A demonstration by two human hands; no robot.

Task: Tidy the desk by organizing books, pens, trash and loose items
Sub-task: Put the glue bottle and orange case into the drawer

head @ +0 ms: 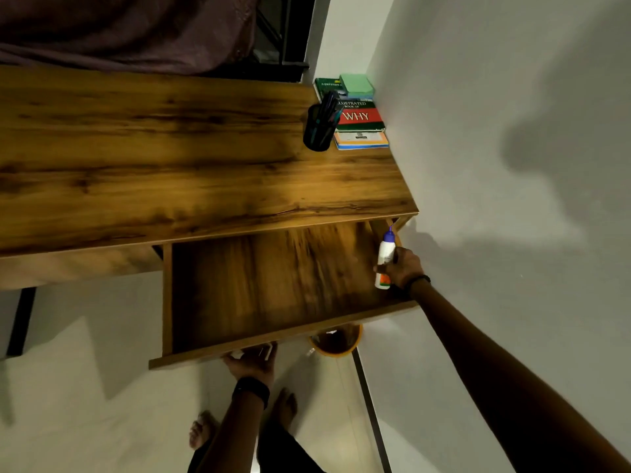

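A wooden drawer (273, 285) stands pulled out below the desk top (170, 158). Inside its right end my right hand (404, 268) grips a white glue bottle (385, 259) with a blue cap, held upright against the right wall. My left hand (254, 360) grips the drawer's front edge (211, 356) from below, and something small and white shows at its fingers. At the desk's far right corner a stack of books (358, 121) lies against the wall, with a black pen holder (319, 128) full of pens beside it.
An orange bin (336, 341) sits on the floor under the drawer's front right. A white wall (512, 165) runs along the right. A dark curtain (129, 29) hangs behind the desk. My bare feet (205, 431) stand on the pale floor.
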